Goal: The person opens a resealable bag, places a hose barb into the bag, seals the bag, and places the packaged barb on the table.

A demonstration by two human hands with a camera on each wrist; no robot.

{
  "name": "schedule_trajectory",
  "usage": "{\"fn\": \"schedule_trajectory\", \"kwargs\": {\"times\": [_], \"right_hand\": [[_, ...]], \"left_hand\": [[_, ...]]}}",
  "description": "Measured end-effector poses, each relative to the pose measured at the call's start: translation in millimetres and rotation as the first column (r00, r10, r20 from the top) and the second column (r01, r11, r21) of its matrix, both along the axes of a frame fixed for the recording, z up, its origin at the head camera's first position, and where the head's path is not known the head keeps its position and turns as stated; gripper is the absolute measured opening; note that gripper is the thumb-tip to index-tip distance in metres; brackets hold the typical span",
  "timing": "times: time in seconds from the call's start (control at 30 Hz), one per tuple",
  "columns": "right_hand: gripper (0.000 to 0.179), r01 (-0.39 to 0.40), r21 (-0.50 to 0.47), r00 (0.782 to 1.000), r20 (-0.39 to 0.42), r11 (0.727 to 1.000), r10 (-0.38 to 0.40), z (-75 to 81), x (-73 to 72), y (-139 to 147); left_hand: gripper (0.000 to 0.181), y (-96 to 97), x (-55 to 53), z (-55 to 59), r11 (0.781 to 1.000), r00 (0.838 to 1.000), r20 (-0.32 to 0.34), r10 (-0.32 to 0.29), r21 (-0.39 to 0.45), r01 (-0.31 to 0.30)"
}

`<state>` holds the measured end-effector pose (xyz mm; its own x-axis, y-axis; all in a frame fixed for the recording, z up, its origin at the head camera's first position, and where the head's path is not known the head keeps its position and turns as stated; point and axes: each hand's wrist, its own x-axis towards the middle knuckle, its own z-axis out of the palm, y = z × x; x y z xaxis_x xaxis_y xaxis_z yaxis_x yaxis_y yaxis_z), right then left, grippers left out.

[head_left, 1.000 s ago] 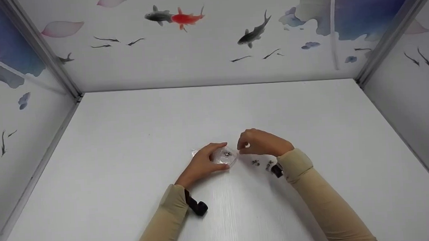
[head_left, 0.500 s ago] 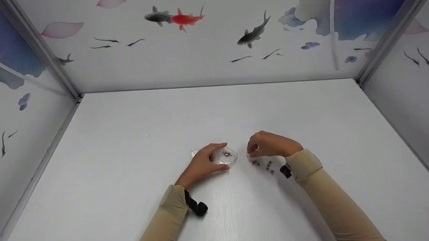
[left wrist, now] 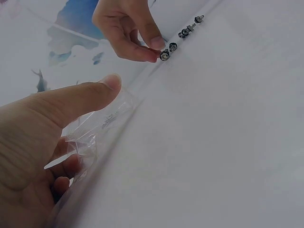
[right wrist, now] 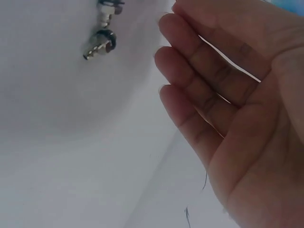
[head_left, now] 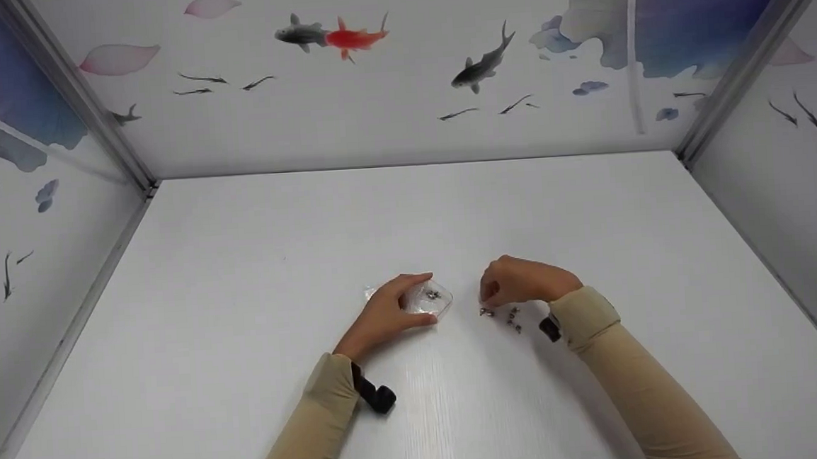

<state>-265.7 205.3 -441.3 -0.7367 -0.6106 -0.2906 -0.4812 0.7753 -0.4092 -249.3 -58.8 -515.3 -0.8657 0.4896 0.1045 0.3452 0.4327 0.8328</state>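
Note:
My left hand (head_left: pixel 385 309) holds a clear, thin-walled plastic box (left wrist: pixel 111 111) on the white table, thumb on one side and fingers on the other. A few small metal pieces (head_left: pixel 432 295) show inside the box. To the right, several small metal screws with dark washers (left wrist: pixel 184 33) lie in a loose row. My right hand (head_left: pixel 525 279) reaches down at the near-left end of that row. Its thumb and index fingertips are right at one screw (left wrist: pixel 164 55); I cannot tell whether they pinch it. In the right wrist view the other fingers (right wrist: pixel 178 102) are gently bent.
The white tabletop (head_left: pixel 408 215) is enclosed by a back wall (head_left: pixel 401 116) and side walls printed with fish and petals. Crinkled clear plastic (head_left: pixel 370 290) shows behind my left hand. Each wrist carries a black camera mount (head_left: pixel 380 398).
My right hand has moved from the edge of the clear box rightward and down to the screws. My left hand and the box stay in place.

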Motion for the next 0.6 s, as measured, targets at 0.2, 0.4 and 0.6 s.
{"fn": "schedule_trajectory", "kwargs": {"times": [0.2, 0.4, 0.6], "right_hand": [[0.01, 0.001, 0.007, 1.0, -0.001, 1.0, -0.001, -3.6, 0.1, 0.1], [0.008, 0.021, 0.003, 1.0, 0.006, 1.0, -0.021, -5.6, 0.4, -0.7], [0.008, 0.035, -0.006, 0.999, 0.016, 0.999, -0.035, -6.2, -0.4, -1.1]], "left_hand": [[0.071, 0.3, 1.0, 1.0, 1.0, 1.0, -0.01, 0.0, -0.006, 0.0], [0.071, 0.2, 2.0, 1.3, 1.0, 1.0, -0.003, 0.005, -0.003, -0.005], [0.071, 1.0, 0.5, 0.8, 1.0, 1.0, -0.009, 0.005, 0.0, -0.005]]}}
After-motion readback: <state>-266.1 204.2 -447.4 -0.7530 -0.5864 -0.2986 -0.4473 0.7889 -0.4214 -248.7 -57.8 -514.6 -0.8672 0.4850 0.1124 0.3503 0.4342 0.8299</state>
